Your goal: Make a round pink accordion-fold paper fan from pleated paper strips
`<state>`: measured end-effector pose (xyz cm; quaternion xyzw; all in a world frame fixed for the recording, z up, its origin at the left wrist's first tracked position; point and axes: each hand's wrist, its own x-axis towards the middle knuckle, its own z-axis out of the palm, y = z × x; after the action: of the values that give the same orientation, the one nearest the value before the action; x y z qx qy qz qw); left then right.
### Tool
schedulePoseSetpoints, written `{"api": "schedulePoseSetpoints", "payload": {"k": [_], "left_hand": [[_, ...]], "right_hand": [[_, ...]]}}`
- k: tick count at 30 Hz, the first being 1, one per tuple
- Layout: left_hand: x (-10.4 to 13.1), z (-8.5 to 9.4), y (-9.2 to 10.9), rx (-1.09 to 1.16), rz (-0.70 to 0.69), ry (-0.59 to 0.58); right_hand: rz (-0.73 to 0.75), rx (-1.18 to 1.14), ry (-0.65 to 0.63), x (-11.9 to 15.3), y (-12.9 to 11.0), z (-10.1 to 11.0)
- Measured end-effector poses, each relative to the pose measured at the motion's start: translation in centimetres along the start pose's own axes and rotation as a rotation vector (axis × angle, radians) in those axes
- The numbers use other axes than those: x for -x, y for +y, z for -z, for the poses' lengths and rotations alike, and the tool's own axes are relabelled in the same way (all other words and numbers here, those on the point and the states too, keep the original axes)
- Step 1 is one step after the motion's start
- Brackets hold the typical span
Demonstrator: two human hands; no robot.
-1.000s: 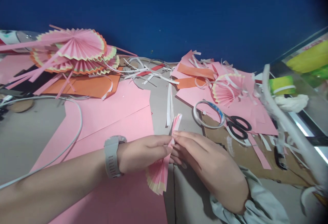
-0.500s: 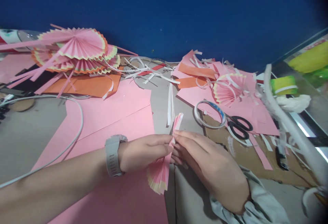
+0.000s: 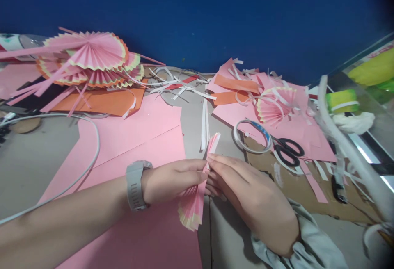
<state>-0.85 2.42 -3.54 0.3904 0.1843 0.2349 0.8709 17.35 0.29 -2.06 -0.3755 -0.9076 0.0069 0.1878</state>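
Pleated pink paper fan (image 3: 191, 213), cream-edged, sits between the hands: left hand (image 3: 172, 178) and right hand (image 3: 257, 199) both pinch its gathered folds near the middle. It looks light, springy and easily creased, so the narrow gathered middle seems the best hold, sparing the flared edge. Pink paper sheets (image 3: 132, 150) lie left of the fan, white paper strips (image 3: 204, 129) just beyond it on the tabletop (image 3: 224, 137), a tape roll (image 3: 262, 131) beyond and right of it, black-handled scissors (image 3: 290, 152) farther right.
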Motion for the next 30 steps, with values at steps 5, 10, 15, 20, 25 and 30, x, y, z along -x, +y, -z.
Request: {"api": "schedulePoseSetpoints", "payload": {"k": [5, 10, 15, 20, 25, 30], "left_hand": [[0.04, -0.08, 0.08, -0.019, 0.035, 0.057], [0.16, -0.04, 0.11, -0.062, 0.059, 0.086], [0.07, 0.05, -0.18, -0.018, 0.003, 0.025], [-0.08, 0.15, -0.43, -0.036, -0.043, -0.033], [-0.02, 0.09, -0.34, -0.089, -0.032, -0.029], [0.07, 0.07, -0.22, -0.144, -0.003, -0.013]], "right_hand": [[0.025, 0.032, -0.028, -0.11, -0.09, 0.17], [0.026, 0.049, -0.021, -0.12, -0.13, 0.19], [-0.061, -0.082, -0.011, 0.01, -0.02, 0.20], [-0.193, -0.202, 0.002, -0.13, 0.03, -0.01], [-0.256, -0.297, -0.030, -0.50, 0.11, 0.03], [-0.284, -0.330, -0.101, -0.43, 0.17, 0.37]]}}
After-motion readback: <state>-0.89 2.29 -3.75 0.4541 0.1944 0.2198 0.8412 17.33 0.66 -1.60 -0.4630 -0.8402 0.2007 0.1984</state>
